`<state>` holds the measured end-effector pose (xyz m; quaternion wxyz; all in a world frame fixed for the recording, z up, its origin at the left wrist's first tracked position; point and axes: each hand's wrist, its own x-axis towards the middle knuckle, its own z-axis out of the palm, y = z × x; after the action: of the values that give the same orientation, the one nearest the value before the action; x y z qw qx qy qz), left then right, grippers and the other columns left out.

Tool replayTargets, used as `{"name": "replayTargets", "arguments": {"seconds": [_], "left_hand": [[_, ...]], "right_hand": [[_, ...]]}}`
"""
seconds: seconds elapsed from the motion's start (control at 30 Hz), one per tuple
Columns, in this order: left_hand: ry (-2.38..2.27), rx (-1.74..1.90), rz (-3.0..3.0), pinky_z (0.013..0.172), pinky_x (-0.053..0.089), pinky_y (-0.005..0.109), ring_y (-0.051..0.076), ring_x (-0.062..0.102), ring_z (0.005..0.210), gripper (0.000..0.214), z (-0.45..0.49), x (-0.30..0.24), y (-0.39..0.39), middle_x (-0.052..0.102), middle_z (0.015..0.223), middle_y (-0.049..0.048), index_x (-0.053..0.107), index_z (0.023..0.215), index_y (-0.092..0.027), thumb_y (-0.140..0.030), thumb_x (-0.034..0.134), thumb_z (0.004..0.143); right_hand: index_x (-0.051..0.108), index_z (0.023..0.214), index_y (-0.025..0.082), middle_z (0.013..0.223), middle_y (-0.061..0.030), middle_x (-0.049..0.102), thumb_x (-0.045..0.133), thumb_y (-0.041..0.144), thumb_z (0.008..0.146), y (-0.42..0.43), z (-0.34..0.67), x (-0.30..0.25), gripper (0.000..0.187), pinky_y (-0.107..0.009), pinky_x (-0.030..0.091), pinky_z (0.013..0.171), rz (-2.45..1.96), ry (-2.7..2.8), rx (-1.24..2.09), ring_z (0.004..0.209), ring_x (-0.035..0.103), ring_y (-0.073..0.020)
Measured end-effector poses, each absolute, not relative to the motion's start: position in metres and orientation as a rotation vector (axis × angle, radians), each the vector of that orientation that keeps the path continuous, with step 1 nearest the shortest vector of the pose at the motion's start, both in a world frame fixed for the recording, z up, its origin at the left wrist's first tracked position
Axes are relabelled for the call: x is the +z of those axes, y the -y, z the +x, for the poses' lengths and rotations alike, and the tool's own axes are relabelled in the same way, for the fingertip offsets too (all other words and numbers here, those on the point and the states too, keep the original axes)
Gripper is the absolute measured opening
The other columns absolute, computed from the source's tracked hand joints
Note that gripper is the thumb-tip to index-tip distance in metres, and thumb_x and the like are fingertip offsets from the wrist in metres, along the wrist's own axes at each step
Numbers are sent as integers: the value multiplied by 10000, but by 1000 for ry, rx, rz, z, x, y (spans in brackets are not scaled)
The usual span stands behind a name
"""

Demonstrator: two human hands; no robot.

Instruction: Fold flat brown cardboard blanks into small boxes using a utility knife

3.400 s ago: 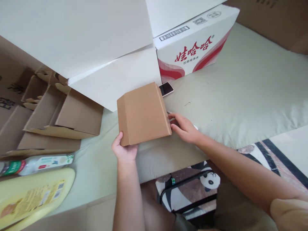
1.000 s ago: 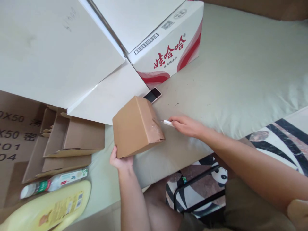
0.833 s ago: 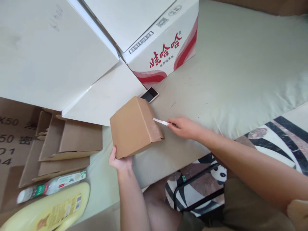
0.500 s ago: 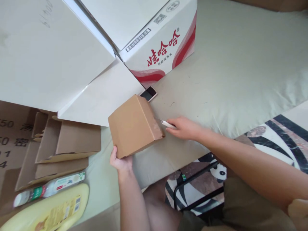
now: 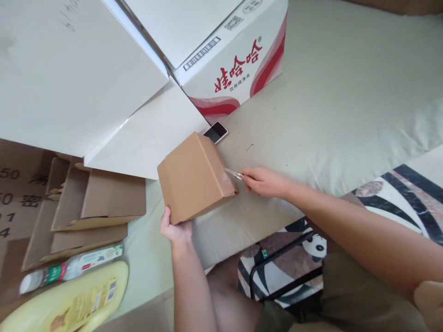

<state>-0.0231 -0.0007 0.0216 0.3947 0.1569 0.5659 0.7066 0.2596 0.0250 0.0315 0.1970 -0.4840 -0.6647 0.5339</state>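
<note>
White cartons [image 5: 145, 127] stood beyond the box [image 5: 188, 180]; the left hand's [image 5: 178, 229] fingers clamped its near corner, the right hand's [image 5: 265, 182] a knife [image 5: 233, 173], blade and long axis boxward.

Phone [image 5: 217, 132] pt. behind ctn [image 5: 190, 180], yellow btl [image 5: 100, 286] cropped, blade [image 5: 231, 172] tip blurry, poss. touching ctn
</note>
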Motion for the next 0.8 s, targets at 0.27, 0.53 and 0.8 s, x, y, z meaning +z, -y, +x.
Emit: {"name": "replayTargets", "arguments": {"seconds": [0.27, 0.53, 0.8], "left_hand": [[-1511, 1597, 557, 603, 490, 266, 151, 621, 681, 335, -30, 22, 6, 696, 762, 0, 705, 762, -188, -369, 824, 507], [-1473, 1674, 613, 697, 523, 268, 153, 646, 791, 341, -23, 23, 5, 715, 868, 4, 727, 873, -190, -335, 806, 574], [-1458, 1687, 556, 701, 507, 289, 182, 656, 851, 276, -27, 22, 1, 723, 964, 23, 698, 923, -221, -357, 742, 687]], "right_hand": [[596, 805, 187, 707, -22, 650, 381, 224, 926, -29, 263, 33, 250, -259, 320, 607, -1497, 1974, 1351, 601, 512, -124], [611, 746, 177, 655, -10, 622, 394, 256, 919, -28, 272, 40, 289, -250, 342, 588, -1414, 2011, 1455, 579, 497, -114], [680, 826, 193, 711, -31, 657, 418, 323, 943, -22, 305, 32, 315, -278, 388, 594, -1449, 2072, 1378, 574, 523, -133]]}}
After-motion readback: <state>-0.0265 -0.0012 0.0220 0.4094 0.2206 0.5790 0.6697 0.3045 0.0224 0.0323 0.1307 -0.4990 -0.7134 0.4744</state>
